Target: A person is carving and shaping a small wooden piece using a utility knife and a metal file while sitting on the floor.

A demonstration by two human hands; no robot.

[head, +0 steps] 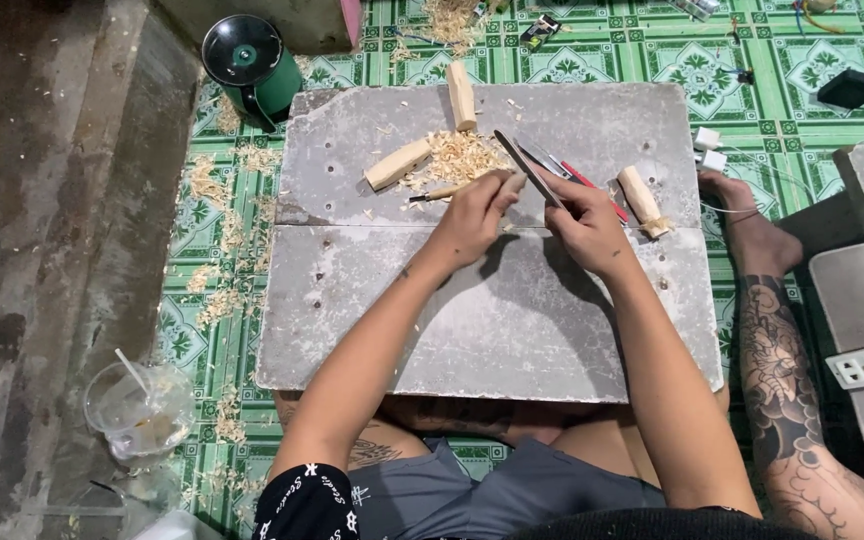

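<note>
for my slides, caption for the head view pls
Seated person's left hand and right hand work a blade over a grey board beside wood shavings.

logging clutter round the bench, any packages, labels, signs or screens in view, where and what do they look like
small packet: on the green tiled floor beyond the grey slab's far edge; flat, dark with light patches.
black box: floor at far right; small, plain, no label visible.
clear plastic cup: floor at near left; has a straw, no label visible.
No signs or screens.
</note>
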